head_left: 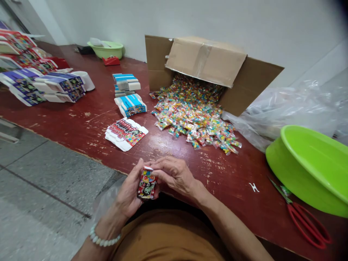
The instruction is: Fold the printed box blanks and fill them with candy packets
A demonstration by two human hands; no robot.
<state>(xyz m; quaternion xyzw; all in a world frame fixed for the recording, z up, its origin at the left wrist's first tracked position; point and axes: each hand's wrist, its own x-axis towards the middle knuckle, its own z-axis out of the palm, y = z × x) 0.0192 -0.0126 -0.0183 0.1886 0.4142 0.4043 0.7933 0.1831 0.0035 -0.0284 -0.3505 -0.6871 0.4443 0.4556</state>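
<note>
A small red and black printed candy box is held upright in front of my body, near the table's front edge. My left hand is wrapped around its side. The fingers of my right hand pinch at its top end, where a bit of white flap shows. Whether anything is inside the box cannot be seen. Just beyond my hands lies a fanned stack of flat red and white boxes. A heap of small clear packets of colourful candy spreads over the table to the right of that stack.
The candy spills from a tipped cardboard carton. Bundled blue boxes and purple boxes stand farther left. At right are a green basin, red-handled scissors and plastic bags. A paler green basin sits behind.
</note>
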